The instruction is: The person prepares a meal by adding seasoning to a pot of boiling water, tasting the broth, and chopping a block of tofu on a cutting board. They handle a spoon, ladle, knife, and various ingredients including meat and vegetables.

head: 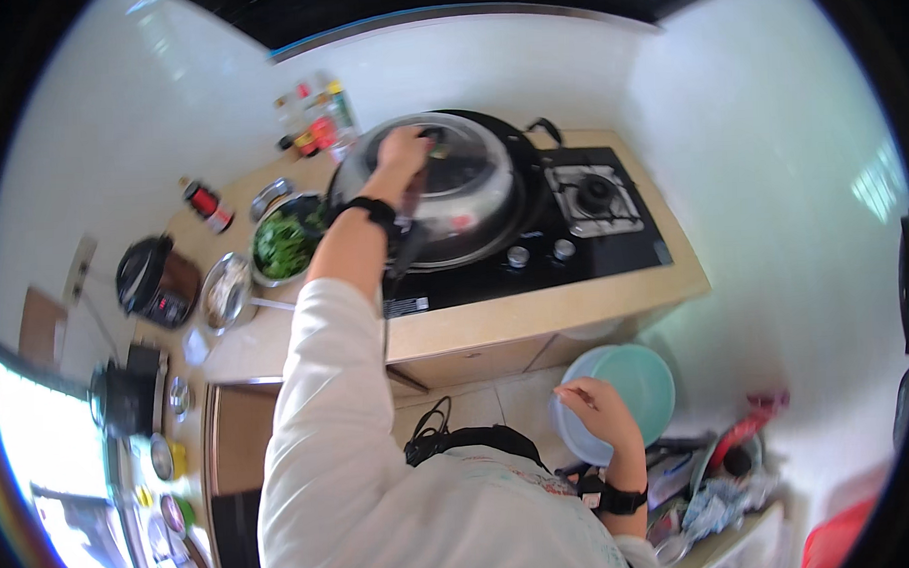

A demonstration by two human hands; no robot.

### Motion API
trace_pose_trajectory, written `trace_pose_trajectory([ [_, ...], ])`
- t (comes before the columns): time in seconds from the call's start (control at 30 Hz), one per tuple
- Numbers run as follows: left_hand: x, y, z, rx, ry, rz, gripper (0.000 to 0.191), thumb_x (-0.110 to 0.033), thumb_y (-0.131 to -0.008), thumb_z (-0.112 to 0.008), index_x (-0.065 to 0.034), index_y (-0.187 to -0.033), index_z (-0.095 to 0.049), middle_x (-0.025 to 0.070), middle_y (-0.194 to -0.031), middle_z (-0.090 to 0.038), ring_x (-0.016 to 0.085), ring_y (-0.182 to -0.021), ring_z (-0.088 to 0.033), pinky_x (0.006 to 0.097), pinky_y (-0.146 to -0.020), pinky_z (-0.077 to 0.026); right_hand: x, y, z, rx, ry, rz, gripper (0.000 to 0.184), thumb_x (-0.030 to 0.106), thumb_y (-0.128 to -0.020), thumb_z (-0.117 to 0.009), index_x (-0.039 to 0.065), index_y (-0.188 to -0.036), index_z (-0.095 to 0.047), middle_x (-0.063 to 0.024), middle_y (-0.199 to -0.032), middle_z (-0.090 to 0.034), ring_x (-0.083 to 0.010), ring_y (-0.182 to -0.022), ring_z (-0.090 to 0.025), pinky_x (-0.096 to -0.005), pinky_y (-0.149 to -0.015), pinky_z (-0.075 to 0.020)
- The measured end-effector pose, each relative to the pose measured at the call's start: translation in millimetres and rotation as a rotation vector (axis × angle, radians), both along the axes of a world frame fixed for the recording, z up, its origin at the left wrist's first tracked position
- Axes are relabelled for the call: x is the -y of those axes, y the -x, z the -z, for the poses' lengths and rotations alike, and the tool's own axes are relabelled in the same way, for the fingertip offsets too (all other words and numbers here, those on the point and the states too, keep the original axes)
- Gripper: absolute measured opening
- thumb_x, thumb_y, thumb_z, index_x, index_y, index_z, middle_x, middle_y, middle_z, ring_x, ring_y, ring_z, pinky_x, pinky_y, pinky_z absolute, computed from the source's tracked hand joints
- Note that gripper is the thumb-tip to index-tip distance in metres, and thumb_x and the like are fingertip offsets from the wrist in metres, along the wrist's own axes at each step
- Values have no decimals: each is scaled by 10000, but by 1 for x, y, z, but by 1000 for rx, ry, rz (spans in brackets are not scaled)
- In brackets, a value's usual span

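Observation:
My left hand [402,152] grips the dark knob at the top of a domed wok lid [474,197]. The lid, part metal and part see-through, covers a large wok [530,184] on the left side of a black gas hob [484,283]. What the wok holds cannot be made out. My right hand [595,410] hangs low in front of the counter, fingers loosely curled, with nothing seen in it. It is nearest to the round plastic basins [650,390] on the floor. To the left of the lid stands a bowl of leafy greens [279,246].
Left of the hob are a metal bowl of pale food [226,293], an electric pressure cooker [162,283] and a red-labelled bottle [209,206]. Several sauce bottles [318,127] stand by the back wall. A second burner [595,195] is at the right. Cluttered containers [702,493] sit at lower right.

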State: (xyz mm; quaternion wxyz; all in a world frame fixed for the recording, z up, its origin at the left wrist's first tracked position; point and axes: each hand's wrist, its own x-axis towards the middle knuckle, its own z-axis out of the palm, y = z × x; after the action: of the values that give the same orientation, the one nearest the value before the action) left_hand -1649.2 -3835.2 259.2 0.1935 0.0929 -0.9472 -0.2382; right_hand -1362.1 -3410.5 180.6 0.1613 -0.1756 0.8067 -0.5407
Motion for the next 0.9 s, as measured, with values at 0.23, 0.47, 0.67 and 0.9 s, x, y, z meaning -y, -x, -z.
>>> trace_pose_trajectory([
  [0.23, -23, -24, -12, 10, 57, -75, 330, -263, -868, -555, 44, -924, -663, 258, -1024, -632, 366, -1007, -608, 450, -880, -476, 11, 18, 10, 107, -68, -40, 159, 159, -880, -630, 13, -934, -661, -50, -766, -652, -109, -698, -594, -254, -638, -473],
  [0.47, -78, -148, -73, -249, -21, 514, 430, -287, -866, -646, -47, -1216, -582, 126, -1028, -657, 204, -923, -618, 311, -787, -483, 25, 27, 47, 7, 144, 92, 215, 233, -879, -631, 24, -841, -668, -33, -635, -595, -97, -589, -512, -278, -554, -435],
  [0.67, -121, -264, -46, 111, -240, 818, 191, -150, -939, -556, -22, -1026, -669, -62, -760, -563, 20, -572, -359, 179, -512, -279, 29, -59, 98, 210, 368, 860, 310, 316, -802, -707, 12, -750, -675, -36, -644, -632, -98, -600, -570, -276, -560, -463],
  [0.9, -158, -336, 30, 668, -207, 1446, 276, -91, -857, -656, -30, -1124, -619, -3, -710, -532, 66, -642, -477, 209, -574, -392, 59, -287, 137, 477, 464, 1594, 447, 463, -774, -714, 43, -654, -619, -19, -592, -566, -97, -524, -517, -252, -480, -411],
])
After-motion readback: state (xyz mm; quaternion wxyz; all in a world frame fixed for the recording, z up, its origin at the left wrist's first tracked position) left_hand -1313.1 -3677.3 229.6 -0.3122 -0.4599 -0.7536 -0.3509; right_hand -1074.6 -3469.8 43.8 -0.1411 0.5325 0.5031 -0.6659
